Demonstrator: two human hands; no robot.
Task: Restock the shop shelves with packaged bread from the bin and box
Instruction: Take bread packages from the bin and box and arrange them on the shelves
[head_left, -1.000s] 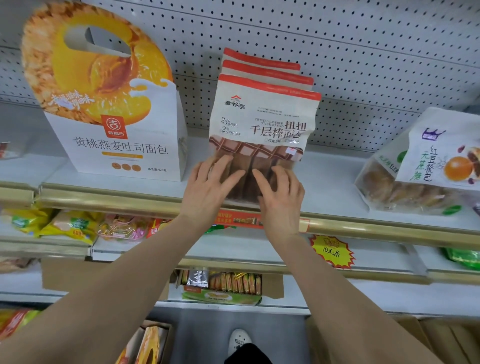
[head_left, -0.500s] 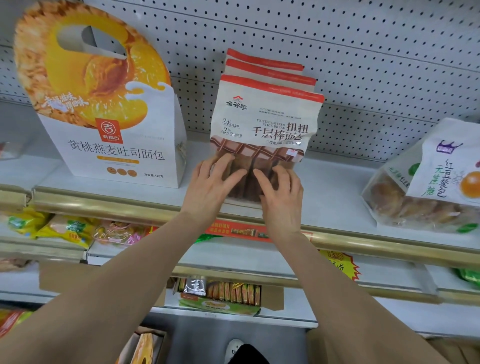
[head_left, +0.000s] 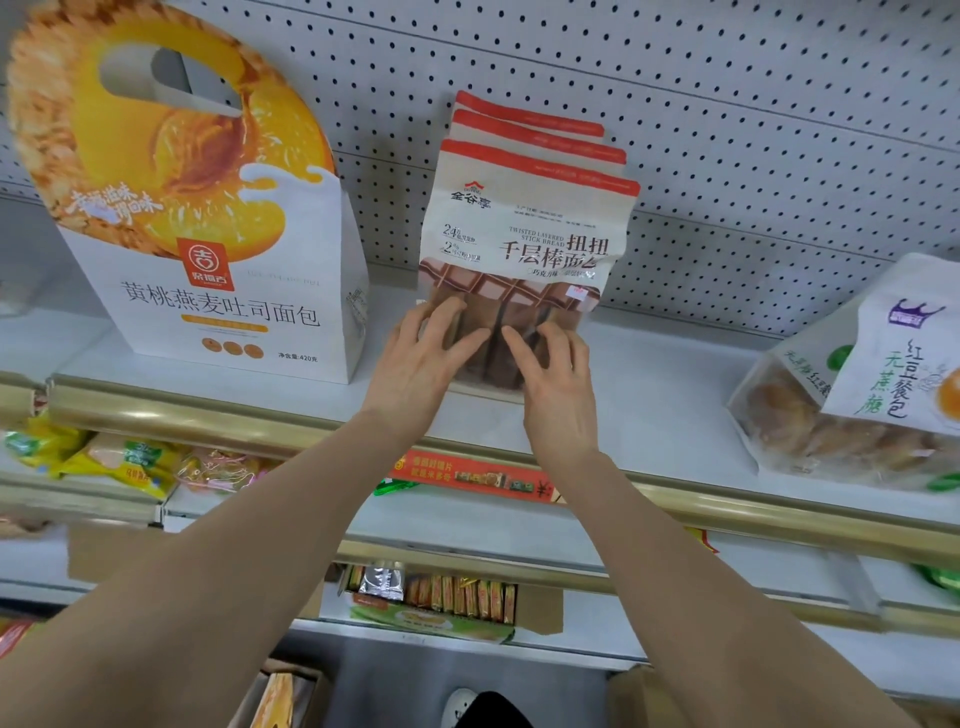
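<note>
View barely shifted, left hand (head_left: 415, 364), right hand (head_left: 558, 387) pressing front bread bag (head_left: 524, 228)

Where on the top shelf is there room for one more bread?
The widest bare patch of shelf lies between the stick bread bags and the bun bag. The gap between those bags and the peach box is narrow. The left hand and right hand crowd the bags' front.
</note>
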